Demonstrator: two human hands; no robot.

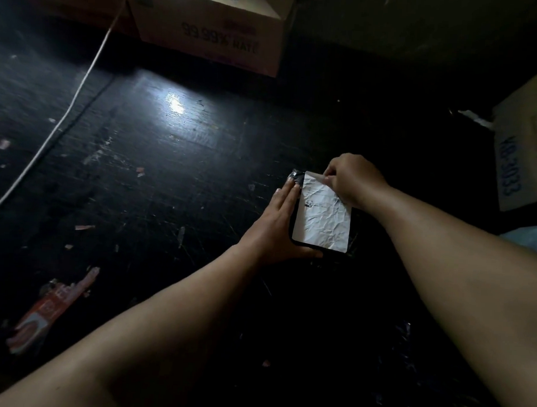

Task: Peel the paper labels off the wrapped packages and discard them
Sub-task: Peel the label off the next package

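Observation:
A small package wrapped in black plastic (296,177) lies on the dark floor right of centre. A crumpled white paper label (321,217) covers most of its top face. My left hand (275,222) lies flat along the package's left side, fingers extended, thumb under the near edge, holding it down. My right hand (350,178) is at the label's far right corner, with its fingertips pinched on that corner, which is lifted slightly off the wrap.
A cardboard box (212,27) with printed text stands at the back centre. Another cardboard box (525,142) sits at the right edge. A white cable (66,117) runs diagonally across the left floor. Scraps of paper and an orange wrapper (50,308) litter the dark floor.

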